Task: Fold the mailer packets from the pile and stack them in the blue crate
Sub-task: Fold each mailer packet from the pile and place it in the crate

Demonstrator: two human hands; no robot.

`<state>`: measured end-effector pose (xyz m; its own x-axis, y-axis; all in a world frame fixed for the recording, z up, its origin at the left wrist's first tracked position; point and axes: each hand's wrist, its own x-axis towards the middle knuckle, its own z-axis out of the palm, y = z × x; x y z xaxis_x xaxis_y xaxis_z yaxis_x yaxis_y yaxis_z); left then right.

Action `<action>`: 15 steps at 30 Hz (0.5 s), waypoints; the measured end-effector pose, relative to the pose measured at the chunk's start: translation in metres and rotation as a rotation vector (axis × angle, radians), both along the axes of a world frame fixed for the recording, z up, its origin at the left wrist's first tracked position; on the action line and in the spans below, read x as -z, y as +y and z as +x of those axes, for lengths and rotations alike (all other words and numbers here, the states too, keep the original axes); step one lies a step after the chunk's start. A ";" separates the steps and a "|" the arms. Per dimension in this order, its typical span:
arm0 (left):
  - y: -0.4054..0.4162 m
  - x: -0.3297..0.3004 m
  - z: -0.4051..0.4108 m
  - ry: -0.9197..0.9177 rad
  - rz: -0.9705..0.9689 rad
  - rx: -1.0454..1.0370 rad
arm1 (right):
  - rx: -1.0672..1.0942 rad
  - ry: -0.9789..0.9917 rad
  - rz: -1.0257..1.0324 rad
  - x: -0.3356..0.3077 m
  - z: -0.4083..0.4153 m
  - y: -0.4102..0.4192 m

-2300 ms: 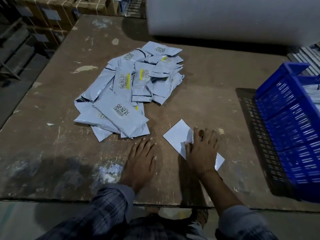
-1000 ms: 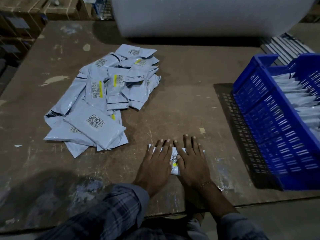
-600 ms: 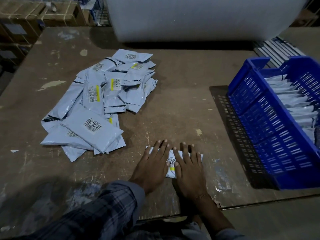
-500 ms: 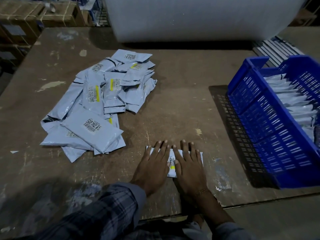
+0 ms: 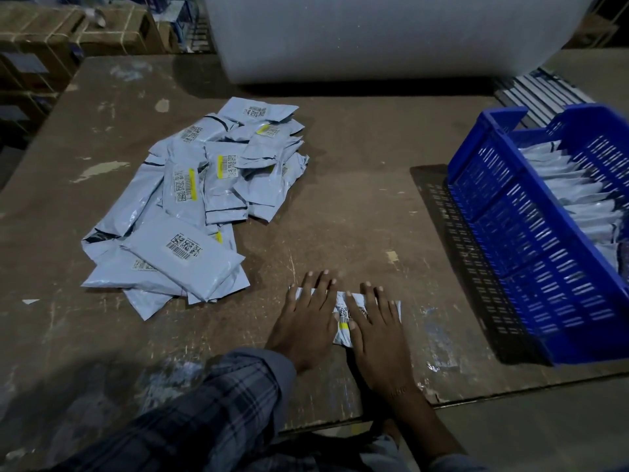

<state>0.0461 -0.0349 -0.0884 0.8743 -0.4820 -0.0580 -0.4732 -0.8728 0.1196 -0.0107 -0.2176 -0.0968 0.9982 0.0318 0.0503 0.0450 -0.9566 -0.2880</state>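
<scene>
On the left of the worn table (image 5: 357,206), the pile of mailer packets (image 5: 197,199) lies loose and unfolded, a good many to go by the look of it. Near the front edge, the left hand (image 5: 306,321) and right hand (image 5: 374,332) lie flat side by side, fingers straight, pressing one folded packet (image 5: 342,318) against the wood and grasping nothing; its crease seems nearly set. To the right, well apart, the blue crate (image 5: 531,240) holds a row of folded packets (image 5: 575,195), so the job looks partly done.
</scene>
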 end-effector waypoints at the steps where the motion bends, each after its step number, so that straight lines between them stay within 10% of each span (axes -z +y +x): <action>1: 0.001 0.000 0.000 0.003 -0.003 0.007 | 0.005 0.005 0.002 -0.001 -0.007 0.000; 15: 0.008 0.001 -0.009 -0.001 0.030 0.082 | -0.029 0.057 -0.031 0.001 0.008 -0.013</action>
